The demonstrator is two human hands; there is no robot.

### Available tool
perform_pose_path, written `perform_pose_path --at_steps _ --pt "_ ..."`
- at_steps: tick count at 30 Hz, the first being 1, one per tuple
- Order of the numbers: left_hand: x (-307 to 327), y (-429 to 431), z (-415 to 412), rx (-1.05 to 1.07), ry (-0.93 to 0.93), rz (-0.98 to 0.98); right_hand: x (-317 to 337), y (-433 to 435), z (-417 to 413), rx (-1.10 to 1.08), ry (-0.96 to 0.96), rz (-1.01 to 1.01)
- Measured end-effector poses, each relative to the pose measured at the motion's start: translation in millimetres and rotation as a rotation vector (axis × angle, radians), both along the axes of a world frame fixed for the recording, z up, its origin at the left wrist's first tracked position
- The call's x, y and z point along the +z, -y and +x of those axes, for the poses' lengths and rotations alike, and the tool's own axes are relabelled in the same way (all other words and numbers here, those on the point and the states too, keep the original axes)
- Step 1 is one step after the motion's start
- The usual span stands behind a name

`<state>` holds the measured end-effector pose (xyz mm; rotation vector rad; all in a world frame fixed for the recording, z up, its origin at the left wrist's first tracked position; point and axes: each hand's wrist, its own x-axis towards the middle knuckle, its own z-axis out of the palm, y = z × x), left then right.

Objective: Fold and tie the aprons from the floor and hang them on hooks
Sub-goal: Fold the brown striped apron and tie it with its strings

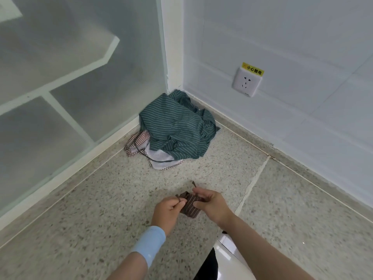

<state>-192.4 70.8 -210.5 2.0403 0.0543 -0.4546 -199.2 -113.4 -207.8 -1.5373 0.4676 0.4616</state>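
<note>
At lower centre, the folded brown striped apron [190, 208] lies between the hands, both equally near: left hand [169, 208] pinches one tie [178, 198], right hand [212, 205] pinches the other.

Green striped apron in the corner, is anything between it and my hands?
No: only bare floor lies between the green striped apron and the left hand and right hand, which both pinch ties of the folded brown apron.

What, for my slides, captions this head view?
Left hand and right hand pinch strings on a folded brown striped apron; green striped apron and red checked apron lie crumpled behind.
</note>
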Motion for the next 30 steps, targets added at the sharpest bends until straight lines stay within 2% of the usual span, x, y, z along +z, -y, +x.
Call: perform_pose_path --at_steps 4,7,9,13,16,18,20,23,24,26,30 --pt "-1 13 1 0.076 -0.085 -0.083 1 6 -5 0.055 0.013 -0.040" --pt "-3 23 -3 0.024 -0.108 -0.076 -1 14 -17 0.069 0.004 -0.086" --pt "-4 31 -6 -0.009 -0.096 -0.046 -4 15 -27 -0.062 -0.032 -0.006" --pt "-9 43 -6 -0.056 -0.062 0.085 -15 9 -33 -0.522 -0.183 0.269" --pt "-7 48 -2 -0.117 -0.059 0.210 -11 4 -33 -0.539 -0.187 0.268" --pt "-3 50 2 -0.136 -0.056 0.249 -6 2 -36 -0.477 -0.094 0.159" --pt "3 53 7 -0.159 -0.081 0.247 -6 6 -40 -0.331 0.122 -0.068" --pt "6 54 12 -0.212 -0.148 0.217 -12 18 -43 0.076 0.518 -0.556" --pt "6 54 12 -0.251 -0.137 0.229 -14 24 -42 0.190 0.621 -0.660" --pt "6 53 13 -0.334 -0.089 0.275 -14 35 -37 0.339 0.734 -0.737" --pt "5 46 19 -0.505 0.009 0.296 -4 42 -21 0.502 0.681 -0.634"
